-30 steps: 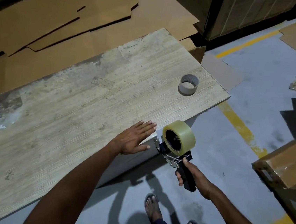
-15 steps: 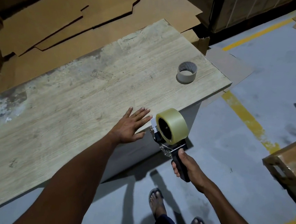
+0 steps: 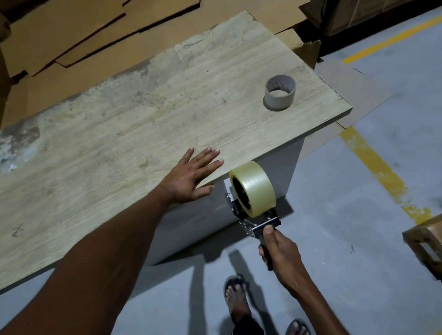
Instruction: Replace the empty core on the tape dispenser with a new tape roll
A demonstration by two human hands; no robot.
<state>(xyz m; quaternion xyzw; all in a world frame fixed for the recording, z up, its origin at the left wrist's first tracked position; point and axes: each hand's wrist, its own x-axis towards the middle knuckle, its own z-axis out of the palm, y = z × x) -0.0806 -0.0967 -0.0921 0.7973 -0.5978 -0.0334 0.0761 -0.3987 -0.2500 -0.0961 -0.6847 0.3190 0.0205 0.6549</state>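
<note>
The new tape roll [image 3: 253, 188] was already seated on the tape dispenser [image 3: 256, 220], whose handle was gripped by the right hand [image 3: 283, 251], fingers wrapped tight, just off the desk [image 3: 106, 155] edge. The left hand [image 3: 190, 176] lay flat, fingers spread. The empty core [image 3: 279, 92] stood at 1 o'clock. The tape end should be threaded next, it was judged.

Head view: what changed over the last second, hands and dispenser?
Little changed. The tape dispenser drifted slightly closer to the left hand and the table edge; most apparent shift is the camera moving. The right hand still grips the handle, the new tape roll stays mounted, the left hand stays flat and open on the table, and the empty core remains standing near the far corner.
</note>
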